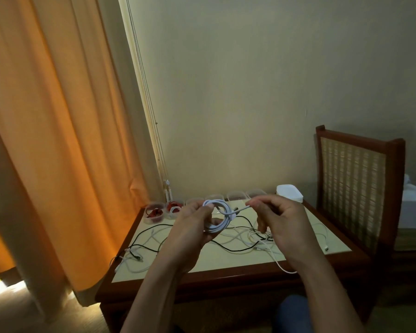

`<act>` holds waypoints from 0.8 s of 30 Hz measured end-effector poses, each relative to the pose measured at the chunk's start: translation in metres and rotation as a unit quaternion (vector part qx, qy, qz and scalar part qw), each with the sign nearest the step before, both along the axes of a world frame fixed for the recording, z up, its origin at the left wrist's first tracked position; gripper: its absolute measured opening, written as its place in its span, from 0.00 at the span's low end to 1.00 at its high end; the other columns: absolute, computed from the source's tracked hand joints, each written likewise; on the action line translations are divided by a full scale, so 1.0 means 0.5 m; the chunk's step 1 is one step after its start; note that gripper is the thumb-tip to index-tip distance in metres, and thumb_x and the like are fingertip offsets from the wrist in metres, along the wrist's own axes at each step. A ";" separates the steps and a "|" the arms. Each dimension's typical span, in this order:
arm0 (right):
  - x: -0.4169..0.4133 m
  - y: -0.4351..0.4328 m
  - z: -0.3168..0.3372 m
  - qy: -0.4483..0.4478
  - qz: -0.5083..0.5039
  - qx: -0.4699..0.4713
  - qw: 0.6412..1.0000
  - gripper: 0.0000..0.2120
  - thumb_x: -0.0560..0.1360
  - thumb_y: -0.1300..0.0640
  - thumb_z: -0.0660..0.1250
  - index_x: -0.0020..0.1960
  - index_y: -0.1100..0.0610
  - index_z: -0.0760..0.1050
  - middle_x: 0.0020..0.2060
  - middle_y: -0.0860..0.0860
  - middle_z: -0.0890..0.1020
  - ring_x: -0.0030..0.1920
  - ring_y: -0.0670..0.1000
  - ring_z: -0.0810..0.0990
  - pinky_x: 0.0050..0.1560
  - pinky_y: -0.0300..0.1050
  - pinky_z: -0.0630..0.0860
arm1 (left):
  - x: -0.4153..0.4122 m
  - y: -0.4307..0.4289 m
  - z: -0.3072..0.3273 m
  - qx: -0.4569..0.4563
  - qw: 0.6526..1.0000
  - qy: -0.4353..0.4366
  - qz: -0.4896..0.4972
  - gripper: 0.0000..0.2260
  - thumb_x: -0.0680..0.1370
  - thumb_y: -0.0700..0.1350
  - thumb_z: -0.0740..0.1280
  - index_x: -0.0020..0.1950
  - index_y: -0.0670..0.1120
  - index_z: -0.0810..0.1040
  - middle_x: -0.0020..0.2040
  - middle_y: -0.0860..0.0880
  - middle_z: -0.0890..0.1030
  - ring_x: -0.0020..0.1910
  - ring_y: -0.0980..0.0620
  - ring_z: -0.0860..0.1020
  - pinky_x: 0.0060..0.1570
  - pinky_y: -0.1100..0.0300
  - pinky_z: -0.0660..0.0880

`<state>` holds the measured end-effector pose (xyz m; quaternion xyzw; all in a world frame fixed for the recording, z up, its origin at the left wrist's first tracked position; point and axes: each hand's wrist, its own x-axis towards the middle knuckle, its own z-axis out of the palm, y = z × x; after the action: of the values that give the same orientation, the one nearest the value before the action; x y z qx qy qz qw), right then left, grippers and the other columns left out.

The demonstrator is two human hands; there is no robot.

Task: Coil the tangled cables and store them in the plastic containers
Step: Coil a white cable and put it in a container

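My left hand [192, 227] grips a coiled white cable [220, 216] above the table. My right hand [277, 221] pinches the loose end of that same cable just right of the coil. On the table [226, 257] below lie tangled black and white cables [245, 237], some hidden behind my hands. A row of clear plastic containers [235, 195] stands along the far edge. Of these, the container at the far left [154, 212] holds a red cable, and beside it another container [174, 209] holds red and white cables.
A stack of white lids [289, 193] sits at the table's far right corner. A wooden chair with a woven back [353, 188] stands close on the right. An orange curtain [58, 140] hangs on the left, and the wall is right behind the table.
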<state>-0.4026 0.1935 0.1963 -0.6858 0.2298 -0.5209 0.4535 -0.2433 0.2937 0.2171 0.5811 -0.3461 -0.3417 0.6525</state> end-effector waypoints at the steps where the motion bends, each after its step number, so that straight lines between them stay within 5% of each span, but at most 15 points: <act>1: -0.002 -0.001 0.005 -0.005 -0.002 -0.015 1.000 0.05 0.78 0.56 0.70 0.47 0.52 0.85 0.28 0.52 0.79 0.30 0.47 0.76 0.34 0.36 0.73 | 0.002 0.001 -0.002 0.009 0.999 -0.041 -0.003 0.09 0.86 0.42 0.59 0.57 0.43 0.78 0.48 0.41 0.79 0.49 0.46 0.81 0.53 0.51 0.79; 8: -0.016 -0.034 0.032 0.095 -0.010 -0.152 0.984 0.04 0.76 0.59 0.73 0.47 0.52 0.86 0.34 0.43 0.84 0.36 0.41 0.82 0.41 0.29 0.76 | 0.045 0.012 -0.001 0.040 0.969 -0.246 -0.005 0.06 0.82 0.45 0.68 0.53 0.49 0.85 0.46 0.51 0.85 0.47 0.56 0.83 0.52 0.56 0.81; 10: -0.028 -0.058 0.039 0.165 -0.013 -0.220 0.961 0.05 0.77 0.57 0.72 0.50 0.51 0.86 0.36 0.41 0.84 0.40 0.41 0.83 0.43 0.31 0.77 | 0.062 0.015 0.007 0.067 0.956 -0.287 0.001 0.05 0.81 0.46 0.70 0.51 0.50 0.86 0.41 0.54 0.85 0.40 0.62 0.81 0.45 0.61 0.76; 14: -0.030 -0.104 0.044 0.228 -0.047 -0.361 0.903 0.07 0.78 0.57 0.71 0.53 0.51 0.86 0.40 0.38 0.82 0.44 0.42 0.79 0.47 0.33 0.72 | 0.089 0.012 0.018 0.118 0.944 -0.308 0.003 0.03 0.78 0.47 0.74 0.49 0.51 0.87 0.46 0.55 0.87 0.45 0.57 0.83 0.50 0.55 0.78; 17: -0.021 -0.132 0.036 0.227 -0.143 -0.436 0.859 0.06 0.75 0.55 0.74 0.51 0.49 0.87 0.43 0.43 0.81 0.47 0.49 0.74 0.46 0.49 0.71 | 0.097 0.012 0.029 0.120 0.957 -0.263 -0.032 0.03 0.77 0.45 0.75 0.48 0.47 0.88 0.49 0.50 0.87 0.43 0.53 0.84 0.45 0.55 0.81; 19: -0.016 -0.137 0.025 0.223 -0.198 -0.429 0.852 0.06 0.73 0.57 0.76 0.50 0.51 0.87 0.42 0.47 0.80 0.46 0.52 0.74 0.44 0.51 0.72 | 0.099 0.012 0.034 0.112 0.974 -0.184 -0.064 0.05 0.78 0.43 0.74 0.49 0.43 0.88 0.46 0.45 0.86 0.38 0.54 0.83 0.42 0.58 0.82; 21: -0.010 -0.128 0.013 0.213 -0.207 -0.394 0.870 0.06 0.74 0.61 0.75 0.50 0.55 0.86 0.41 0.48 0.80 0.44 0.52 0.76 0.42 0.48 0.74 | 0.099 0.012 0.034 0.110 0.985 -0.102 -0.087 0.07 0.77 0.42 0.73 0.50 0.40 0.87 0.44 0.44 0.86 0.40 0.53 0.84 0.43 0.59 0.82; 24: -0.002 -0.095 -0.007 0.171 -0.215 -0.324 0.905 0.05 0.74 0.62 0.75 0.49 0.56 0.86 0.38 0.47 0.83 0.39 0.44 0.77 0.43 0.29 0.70 | 0.093 0.010 0.026 0.078 0.992 -0.009 -0.095 0.08 0.75 0.41 0.74 0.48 0.36 0.87 0.47 0.41 0.86 0.44 0.47 0.85 0.47 0.58 0.84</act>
<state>-0.4036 0.1458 0.1929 -0.8074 0.2643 -0.5262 0.0370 -0.1968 0.2987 0.2299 0.5982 -0.3778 -0.4226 0.5664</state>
